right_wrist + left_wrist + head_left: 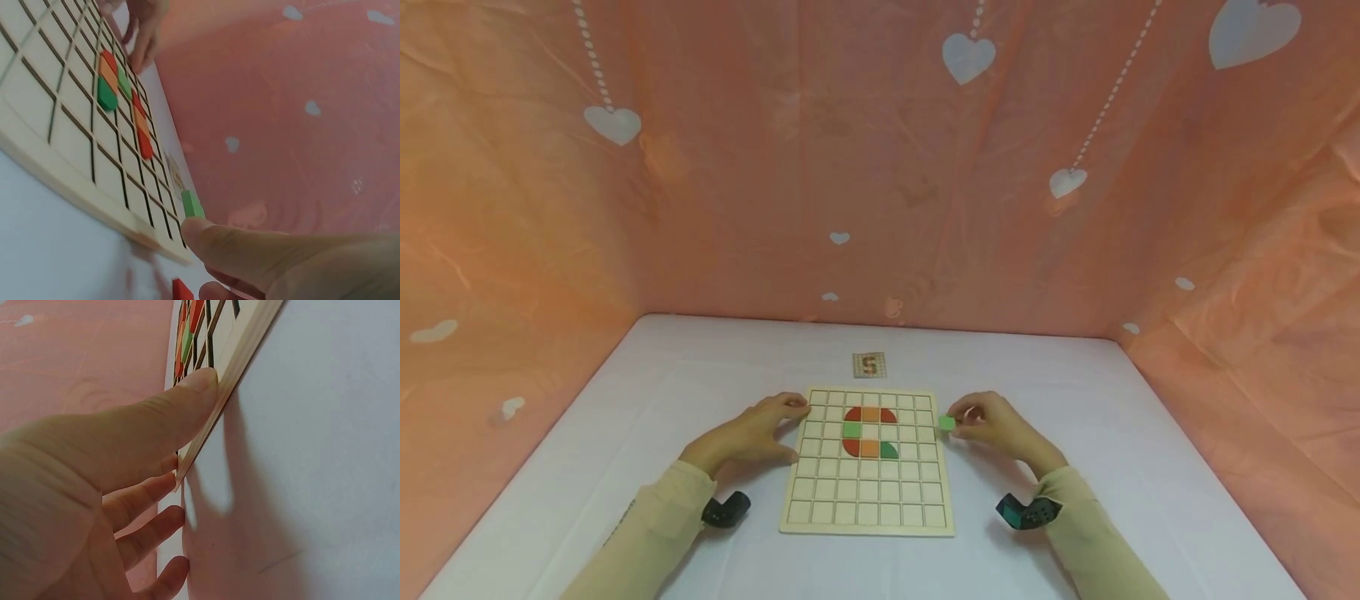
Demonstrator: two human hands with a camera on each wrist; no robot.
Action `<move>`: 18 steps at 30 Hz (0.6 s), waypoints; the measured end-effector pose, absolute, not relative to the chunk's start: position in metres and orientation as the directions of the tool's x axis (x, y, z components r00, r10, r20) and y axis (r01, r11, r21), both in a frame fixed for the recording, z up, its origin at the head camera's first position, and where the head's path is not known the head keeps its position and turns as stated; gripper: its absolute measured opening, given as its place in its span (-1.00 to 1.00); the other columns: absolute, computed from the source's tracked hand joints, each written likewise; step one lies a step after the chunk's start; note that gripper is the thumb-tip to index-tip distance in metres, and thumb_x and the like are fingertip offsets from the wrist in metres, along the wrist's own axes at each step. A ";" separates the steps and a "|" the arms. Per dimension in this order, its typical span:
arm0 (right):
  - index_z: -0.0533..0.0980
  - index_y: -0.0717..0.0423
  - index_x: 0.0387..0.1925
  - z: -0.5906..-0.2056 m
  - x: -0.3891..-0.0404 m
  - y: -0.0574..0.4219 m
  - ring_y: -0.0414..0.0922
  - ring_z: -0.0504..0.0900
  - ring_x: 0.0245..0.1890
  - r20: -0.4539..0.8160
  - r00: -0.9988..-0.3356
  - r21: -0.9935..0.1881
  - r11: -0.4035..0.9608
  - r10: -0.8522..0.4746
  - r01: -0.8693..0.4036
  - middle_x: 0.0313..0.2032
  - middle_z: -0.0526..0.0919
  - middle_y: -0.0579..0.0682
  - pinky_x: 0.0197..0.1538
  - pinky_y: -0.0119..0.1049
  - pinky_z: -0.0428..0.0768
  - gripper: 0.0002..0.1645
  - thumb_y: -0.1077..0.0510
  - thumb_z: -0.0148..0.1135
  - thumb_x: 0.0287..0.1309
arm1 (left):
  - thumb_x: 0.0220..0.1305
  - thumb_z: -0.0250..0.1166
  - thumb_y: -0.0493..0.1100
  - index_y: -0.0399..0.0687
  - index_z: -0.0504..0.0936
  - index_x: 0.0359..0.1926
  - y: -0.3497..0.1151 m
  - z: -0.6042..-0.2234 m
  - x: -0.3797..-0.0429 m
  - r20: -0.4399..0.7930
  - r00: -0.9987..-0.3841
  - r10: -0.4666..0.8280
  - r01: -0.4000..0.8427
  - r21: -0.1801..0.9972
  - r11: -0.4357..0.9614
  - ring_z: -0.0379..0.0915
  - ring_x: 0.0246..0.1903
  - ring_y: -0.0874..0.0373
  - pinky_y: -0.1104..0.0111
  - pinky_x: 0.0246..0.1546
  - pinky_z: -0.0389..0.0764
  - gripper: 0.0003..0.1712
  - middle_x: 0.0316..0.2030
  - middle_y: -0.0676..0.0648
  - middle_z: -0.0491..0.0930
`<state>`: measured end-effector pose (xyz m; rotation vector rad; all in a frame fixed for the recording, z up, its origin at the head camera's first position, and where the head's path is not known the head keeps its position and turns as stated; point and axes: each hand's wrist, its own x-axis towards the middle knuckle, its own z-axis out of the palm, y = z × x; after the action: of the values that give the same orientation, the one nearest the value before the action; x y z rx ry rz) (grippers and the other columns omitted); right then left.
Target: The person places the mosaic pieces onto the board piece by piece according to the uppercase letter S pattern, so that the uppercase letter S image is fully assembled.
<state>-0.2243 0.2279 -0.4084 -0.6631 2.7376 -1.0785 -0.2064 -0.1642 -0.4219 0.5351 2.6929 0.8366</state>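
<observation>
A wooden grid board (846,490) lies flat on the table, with red, orange and green tiles set in its upper middle cells. My left hand (745,435) rests at the board's left edge, thumb (201,381) on the rim and fingers loosely extended. Just off the right edge, my right hand (1003,429) pinches a light green square tile (947,423) between thumb and fingertips. The right wrist view shows this green tile (191,205) standing out past the thumb. A red piece (182,290) appears low in that view, close to the fingers.
Behind the board lies a small card (869,365) with an S-shaped pattern on a grid. The white tabletop (752,358) meets an orange curtain (865,167) with white hearts at the back and sides. Dark devices (1028,512) sit at both wrists.
</observation>
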 end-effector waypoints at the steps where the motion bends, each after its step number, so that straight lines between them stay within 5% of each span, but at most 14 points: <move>1: 0.69 0.25 -0.15 -0.409 -0.223 0.226 -0.18 0.53 -0.28 0.038 -0.895 -0.674 0.650 -0.445 -0.352 -0.25 0.71 0.07 -0.25 -0.47 0.52 -0.75 0.30 0.45 0.08 | 0.06 0.55 -0.13 -0.23 0.39 0.43 -0.164 -0.422 -0.206 -0.144 -0.895 0.423 0.267 0.586 0.765 0.08 0.50 -0.30 -0.25 0.50 0.13 -0.08 0.47 -0.24 0.27; 18: 0.69 0.16 -0.15 -0.405 -0.202 0.191 -0.16 0.48 -0.28 -0.013 -0.866 -0.673 0.645 -0.500 -0.362 -0.31 0.65 -0.04 -0.30 -0.47 0.47 -0.74 0.20 0.49 0.09 | 0.07 0.55 -0.16 -0.24 0.38 0.43 -0.165 -0.422 -0.206 -0.140 -0.883 0.447 0.291 0.584 0.758 0.11 0.48 -0.30 -0.24 0.49 0.17 -0.09 0.45 -0.25 0.29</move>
<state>-0.2023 0.1914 -0.4049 -0.7074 2.6659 -1.0264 -0.2057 -0.1655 -0.4216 0.5759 2.6844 0.8255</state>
